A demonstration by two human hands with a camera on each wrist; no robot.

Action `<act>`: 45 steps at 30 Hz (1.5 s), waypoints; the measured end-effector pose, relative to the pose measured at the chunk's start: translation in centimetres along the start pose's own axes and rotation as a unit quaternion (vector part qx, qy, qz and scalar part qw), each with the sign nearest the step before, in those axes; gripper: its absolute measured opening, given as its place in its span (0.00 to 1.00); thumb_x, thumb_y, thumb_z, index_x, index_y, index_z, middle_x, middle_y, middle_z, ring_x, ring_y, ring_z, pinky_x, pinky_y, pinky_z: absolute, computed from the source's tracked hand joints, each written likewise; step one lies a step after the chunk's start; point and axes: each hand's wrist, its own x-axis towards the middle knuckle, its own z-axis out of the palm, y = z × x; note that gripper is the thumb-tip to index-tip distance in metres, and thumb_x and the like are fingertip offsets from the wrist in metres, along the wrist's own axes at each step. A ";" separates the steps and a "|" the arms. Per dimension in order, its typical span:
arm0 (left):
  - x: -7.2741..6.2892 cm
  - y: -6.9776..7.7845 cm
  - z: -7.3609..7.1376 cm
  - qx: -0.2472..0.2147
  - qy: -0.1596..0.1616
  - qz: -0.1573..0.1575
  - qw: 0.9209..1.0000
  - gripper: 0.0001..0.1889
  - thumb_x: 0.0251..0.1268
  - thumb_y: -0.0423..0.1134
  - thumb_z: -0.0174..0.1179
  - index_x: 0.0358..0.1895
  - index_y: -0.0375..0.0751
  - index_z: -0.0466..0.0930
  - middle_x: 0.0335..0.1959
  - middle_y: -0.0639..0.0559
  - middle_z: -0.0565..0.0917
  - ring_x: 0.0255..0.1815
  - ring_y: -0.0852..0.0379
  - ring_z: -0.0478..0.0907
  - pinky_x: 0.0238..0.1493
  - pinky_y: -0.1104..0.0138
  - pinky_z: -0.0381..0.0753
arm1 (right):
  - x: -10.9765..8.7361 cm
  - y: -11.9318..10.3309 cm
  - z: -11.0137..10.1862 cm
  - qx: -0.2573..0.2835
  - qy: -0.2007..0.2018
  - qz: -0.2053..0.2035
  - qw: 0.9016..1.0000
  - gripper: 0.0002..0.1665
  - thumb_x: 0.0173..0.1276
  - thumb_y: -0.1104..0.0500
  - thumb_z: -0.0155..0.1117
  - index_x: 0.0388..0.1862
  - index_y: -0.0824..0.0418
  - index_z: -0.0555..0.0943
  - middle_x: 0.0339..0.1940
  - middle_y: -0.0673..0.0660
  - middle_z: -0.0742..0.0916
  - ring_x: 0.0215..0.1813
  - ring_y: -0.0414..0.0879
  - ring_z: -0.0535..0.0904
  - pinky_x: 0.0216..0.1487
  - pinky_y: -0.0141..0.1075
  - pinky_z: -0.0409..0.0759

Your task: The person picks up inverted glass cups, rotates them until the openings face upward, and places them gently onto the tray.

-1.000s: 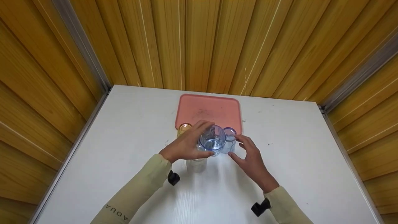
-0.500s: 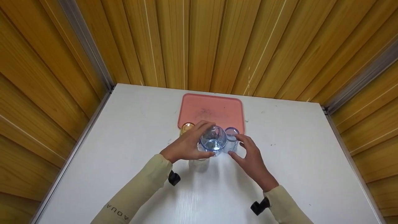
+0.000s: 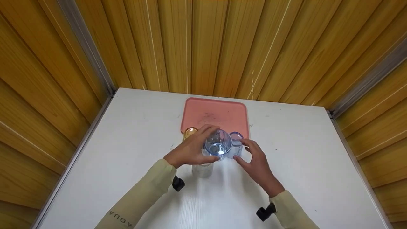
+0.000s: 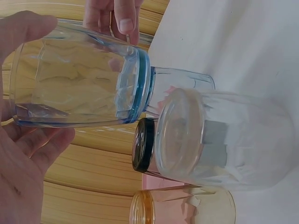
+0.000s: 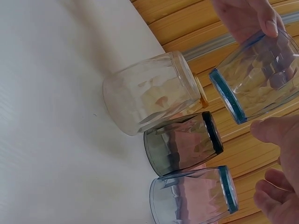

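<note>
My left hand [image 3: 194,148] grips a clear blue-tinted glass [image 3: 218,143], fingers on one side and thumb on the other. The glass is raised above several upside-down glasses, its thick blue base facing down. My right hand [image 3: 259,163] holds nothing; its thumb and fingers are spread. In the right wrist view its thumb is close to the held glass's base. On the table stand a second blue glass [image 5: 194,198], a dark grey glass [image 5: 182,144], a colourless glass [image 5: 147,91] and an amber glass [image 4: 187,205]. The held glass and left hand hide the dark one in the head view.
A pink tray [image 3: 216,111] lies behind the glasses at the back of the white table [image 3: 143,127]. Wood-patterned panels [image 3: 206,47] rise along the back and sides, with metal posts [image 3: 92,47] at the corners.
The head view shifts slightly. Both hands keep their pose, and the blue glass stays in the left hand.
</note>
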 end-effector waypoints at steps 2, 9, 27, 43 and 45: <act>0.0 0.0 0.0 0.004 0.002 0.002 1.000 0.49 0.44 0.54 0.73 0.72 0.70 0.54 0.68 0.62 0.65 0.68 0.53 0.69 0.60 0.56 0.79 | 0.0 0.0 0.0 -0.003 0.002 -0.002 1.000 0.37 0.59 0.58 0.73 0.66 0.55 0.69 0.63 0.52 0.76 0.67 0.49 0.72 0.66 0.46 0.74; 0.0 0.0 -0.1 0.014 0.007 -0.001 1.000 0.49 0.45 0.54 0.73 0.72 0.71 0.54 0.68 0.62 0.65 0.68 0.57 0.68 0.61 0.56 0.78 | 0.1 0.1 0.0 0.002 -0.005 0.003 1.000 0.36 0.59 0.58 0.72 0.66 0.54 0.69 0.65 0.53 0.75 0.68 0.49 0.71 0.67 0.46 0.73; 0.2 -0.1 -0.7 0.035 0.022 0.020 0.999 0.48 0.47 0.55 0.72 0.72 0.67 0.54 0.69 0.63 0.64 0.67 0.56 0.69 0.63 0.55 0.76 | 0.6 0.1 -0.1 0.000 0.003 0.002 1.000 0.37 0.58 0.60 0.73 0.65 0.58 0.70 0.65 0.54 0.75 0.68 0.50 0.72 0.67 0.45 0.73; 0.3 -0.4 -1.2 0.053 0.029 0.015 0.998 0.49 0.46 0.56 0.72 0.73 0.67 0.53 0.74 0.60 0.58 0.74 0.54 0.62 0.66 0.50 0.72 | 1.0 -0.2 0.1 -0.014 0.003 0.032 0.999 0.34 0.60 0.58 0.72 0.65 0.55 0.71 0.67 0.54 0.74 0.70 0.51 0.70 0.69 0.45 0.71; 0.3 -0.5 -1.3 0.050 0.027 0.012 0.998 0.50 0.46 0.56 0.72 0.74 0.67 0.52 0.76 0.60 0.56 0.76 0.54 0.58 0.67 0.49 0.71 | 1.1 -0.3 0.2 -0.016 0.002 0.036 0.999 0.34 0.60 0.57 0.72 0.64 0.53 0.70 0.67 0.54 0.74 0.70 0.51 0.69 0.69 0.45 0.71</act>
